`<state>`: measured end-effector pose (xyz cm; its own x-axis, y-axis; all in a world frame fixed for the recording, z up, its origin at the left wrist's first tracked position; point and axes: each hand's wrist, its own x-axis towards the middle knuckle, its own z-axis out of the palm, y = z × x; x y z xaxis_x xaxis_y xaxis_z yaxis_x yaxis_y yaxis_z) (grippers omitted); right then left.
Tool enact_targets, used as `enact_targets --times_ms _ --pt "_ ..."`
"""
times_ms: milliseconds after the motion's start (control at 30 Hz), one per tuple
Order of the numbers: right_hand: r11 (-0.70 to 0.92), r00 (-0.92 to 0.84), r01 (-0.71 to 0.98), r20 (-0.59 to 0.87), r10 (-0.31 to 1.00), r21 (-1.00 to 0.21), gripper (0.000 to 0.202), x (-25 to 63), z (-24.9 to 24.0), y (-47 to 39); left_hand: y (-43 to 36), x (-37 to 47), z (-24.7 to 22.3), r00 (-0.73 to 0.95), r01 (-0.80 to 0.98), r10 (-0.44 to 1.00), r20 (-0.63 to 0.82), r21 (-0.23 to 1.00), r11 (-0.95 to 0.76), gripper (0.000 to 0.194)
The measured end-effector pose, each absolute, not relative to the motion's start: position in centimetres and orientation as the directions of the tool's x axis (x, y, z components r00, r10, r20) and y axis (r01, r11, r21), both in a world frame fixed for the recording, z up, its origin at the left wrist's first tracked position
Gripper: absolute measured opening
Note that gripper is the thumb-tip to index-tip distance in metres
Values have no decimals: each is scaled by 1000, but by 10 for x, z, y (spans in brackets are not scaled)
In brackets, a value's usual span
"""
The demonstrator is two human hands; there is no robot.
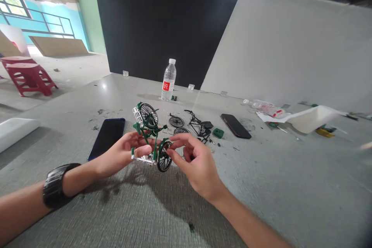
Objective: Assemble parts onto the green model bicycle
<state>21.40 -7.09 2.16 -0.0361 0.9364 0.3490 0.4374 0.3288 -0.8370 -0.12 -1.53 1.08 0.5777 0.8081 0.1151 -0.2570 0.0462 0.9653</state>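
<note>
So nearest you've got a black band [59,186] on the left wrist, then both hands at work over the near half of the worktop [255,201]. The left hand [130,151] has the green toy bike [156,144] cradled, fingers behind the frame and thumb by the silver handlebars. The right hand [200,162] is pinched narrow, thumb and fingertips at the bike's front wheel [165,159]. Bike's tilted and looks lifted, going by the shadow below.

My guess: super light, stiff, a bit slick, and those spokes and the rear rack [137,116] would snap pretty easily. I'd grip the main tubes, and take a wheel by its tire or hub.

Just past the left hand, toward the worktop's left edge, there's a phone [107,137]. Beyond the right hand: a green block [218,133], a black frame [199,127], loose wheels [176,121], plus another phone [236,126] over toward the right. An upright bottle [167,83] is near the far edge, black panel [168,19] behind it.
</note>
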Motion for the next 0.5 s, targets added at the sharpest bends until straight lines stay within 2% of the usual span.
enact_targets --times_ms 100,233,500 --pt "293 -31 415 308 951 -861 35 214 21 -70 -16 -1 12 584 -265 802 125 963 42 29" --pt "252 -37 402 260 965 -880 29 214 22 -70 -15 -1 11 587 -259 798 135 965 28 31" --pt "193 -23 354 198 980 -915 29 212 22 -72 -13 -3 9 595 -256 789 155 967 3 38"
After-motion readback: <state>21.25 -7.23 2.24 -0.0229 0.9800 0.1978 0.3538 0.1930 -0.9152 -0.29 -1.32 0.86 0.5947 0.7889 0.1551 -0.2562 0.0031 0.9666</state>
